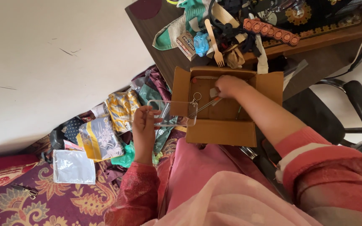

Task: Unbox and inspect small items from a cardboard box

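Left hand [143,125] holding clear case [173,113], right hand [229,86] in cardboard box [222,130]

Soft, even daylight fills the scene, brightest on the pale wall [42,62] at upper left. Shadows are faint. The pink sleeves at the bottom edge look blurred, and straight edges bow slightly outward.

Left hand [144,121] grips a clear phone case [173,114] at its end. Right hand [228,86] is inside an open cardboard box [223,129], fingers closed on a thin orange-tipped tool [206,104].
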